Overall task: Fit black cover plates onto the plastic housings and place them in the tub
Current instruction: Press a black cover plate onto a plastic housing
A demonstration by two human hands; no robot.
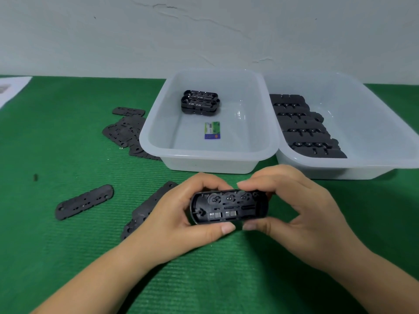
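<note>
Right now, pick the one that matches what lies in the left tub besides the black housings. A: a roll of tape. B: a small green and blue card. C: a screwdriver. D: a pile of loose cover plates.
B: a small green and blue card lies on the floor of the left tub, nearer the camera than the stacked housings.
</note>
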